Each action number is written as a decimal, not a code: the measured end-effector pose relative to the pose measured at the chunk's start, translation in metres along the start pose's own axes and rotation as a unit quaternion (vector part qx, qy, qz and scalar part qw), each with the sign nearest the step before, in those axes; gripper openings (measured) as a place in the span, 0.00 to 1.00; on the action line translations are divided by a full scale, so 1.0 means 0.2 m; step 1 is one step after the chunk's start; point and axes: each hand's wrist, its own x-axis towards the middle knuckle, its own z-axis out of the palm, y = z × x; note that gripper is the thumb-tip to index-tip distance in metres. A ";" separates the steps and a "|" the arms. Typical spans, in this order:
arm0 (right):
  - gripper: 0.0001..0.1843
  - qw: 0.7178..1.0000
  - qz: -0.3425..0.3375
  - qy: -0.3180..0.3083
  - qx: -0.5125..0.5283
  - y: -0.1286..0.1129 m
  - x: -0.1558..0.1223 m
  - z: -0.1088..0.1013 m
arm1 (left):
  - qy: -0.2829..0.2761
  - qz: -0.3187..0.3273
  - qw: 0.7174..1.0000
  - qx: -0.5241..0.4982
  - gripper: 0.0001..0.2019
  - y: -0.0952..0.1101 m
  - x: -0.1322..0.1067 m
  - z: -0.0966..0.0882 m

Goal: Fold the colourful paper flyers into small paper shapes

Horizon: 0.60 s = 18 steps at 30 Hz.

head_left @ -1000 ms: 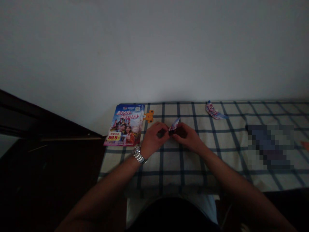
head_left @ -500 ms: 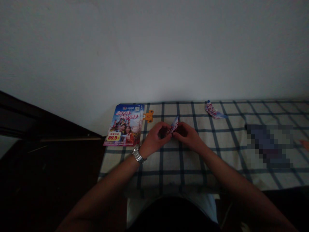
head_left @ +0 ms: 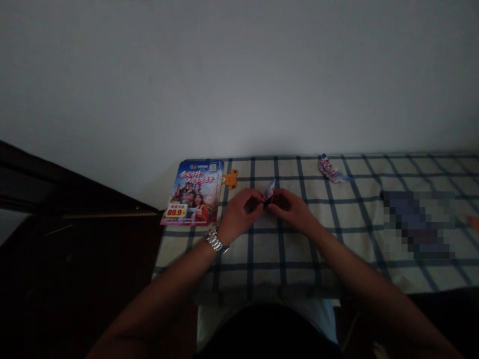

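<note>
The small folded paper has turned a little. 1 second ago its tip leaned more to the right, and now it points up more steeply. The left hand and the right hand are almost where they were, and the other things lie in the same spots.

There are 2 hands on this paper, and 1 more folded paper lies by itself near the wall. There is 1 pile of flyers, but I can't count its sheets. Just beside the pile is 1 orange bear shape. 1 silver watch is on the left wrist. On the right is 1 dark patch, too blurry to name.

The paper in the hands is pale blue at the top, with pink and white bumpy folds lower down. It is between the hands, over the checked cloth on the bench. Each hand's grip is a tight pinch, with thumb and fingers closed on the paper's low end. The fingers hide some of that end.
</note>
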 end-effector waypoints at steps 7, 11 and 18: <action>0.15 1.000 0.000 -0.003 0.005 0.00 0.00 0.00 | 0.023 -0.010 1.000 0.020 0.04 0.01 0.00 0.00; 0.15 1.000 0.001 0.001 0.018 -0.01 0.00 0.01 | 0.029 -0.009 0.999 0.025 0.02 0.02 0.01 -0.01; 0.16 1.000 -0.002 0.003 0.014 -0.01 0.00 0.00 | 0.023 -0.008 1.000 0.013 0.02 0.01 0.01 -0.02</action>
